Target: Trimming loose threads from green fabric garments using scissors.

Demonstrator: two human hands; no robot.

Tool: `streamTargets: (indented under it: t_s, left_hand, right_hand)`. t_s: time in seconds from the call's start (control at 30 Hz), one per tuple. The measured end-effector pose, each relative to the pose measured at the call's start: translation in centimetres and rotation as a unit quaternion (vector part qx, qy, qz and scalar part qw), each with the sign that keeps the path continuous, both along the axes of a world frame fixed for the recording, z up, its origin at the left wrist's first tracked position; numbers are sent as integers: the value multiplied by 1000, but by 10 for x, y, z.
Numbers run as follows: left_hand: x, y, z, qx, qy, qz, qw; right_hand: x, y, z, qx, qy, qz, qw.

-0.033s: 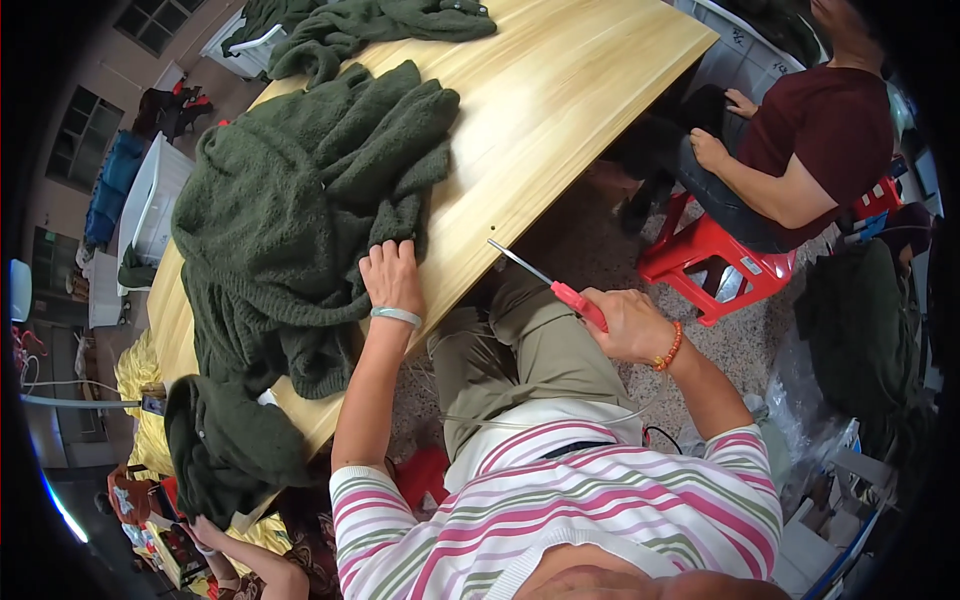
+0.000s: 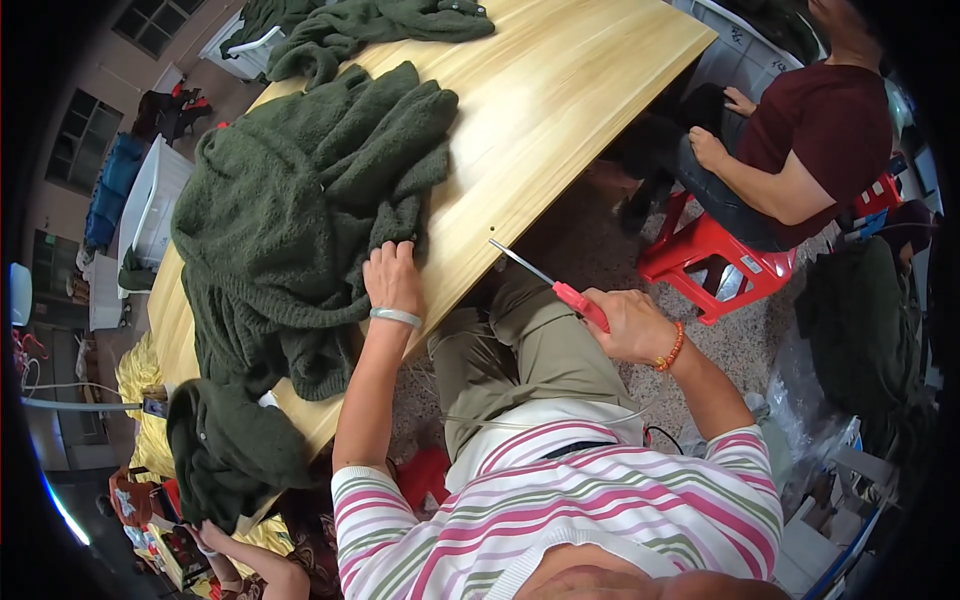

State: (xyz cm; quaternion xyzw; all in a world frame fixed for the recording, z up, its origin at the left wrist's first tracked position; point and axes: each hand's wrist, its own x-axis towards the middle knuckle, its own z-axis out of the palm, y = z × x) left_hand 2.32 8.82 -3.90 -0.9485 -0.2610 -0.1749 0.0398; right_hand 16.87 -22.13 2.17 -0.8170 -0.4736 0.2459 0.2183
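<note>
A dark green knitted sweater (image 2: 270, 200) lies in a bunched heap on the light wooden table (image 2: 560, 80). At its near right edge my left hand (image 2: 393, 280) is closed on the knit, with the fingertips partly hidden in the folds. My right hand (image 2: 630, 325) is off the table, above my lap on the right side. It is closed around a red-handled tool (image 2: 570, 297) with a slim straight metal end. The tip points up and left toward the table edge. Whether this tool is scissors or something else I cannot tell.
More green knitwear lies at the table's far end (image 2: 390, 35) and its near left corner (image 2: 235, 445). On the right a person in a dark red shirt (image 2: 830, 130) sits on a red plastic stool (image 2: 715, 275). Another person's hand (image 2: 210, 535) shows at lower left. White bins (image 2: 155, 200) stand beyond the table.
</note>
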Motion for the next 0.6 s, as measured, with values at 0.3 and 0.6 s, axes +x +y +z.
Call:
streamTargets:
  t_s: [0.3,0.6]
  left_hand:
    - [21,-54,3,-158,-130,-184,961]
    - [45,-54,5,-140,-85,-128,978]
  right_hand:
    - [10,-11,-4,-6,13,-50,999]
    - [3,-8,-15,-11,2,2,1000]
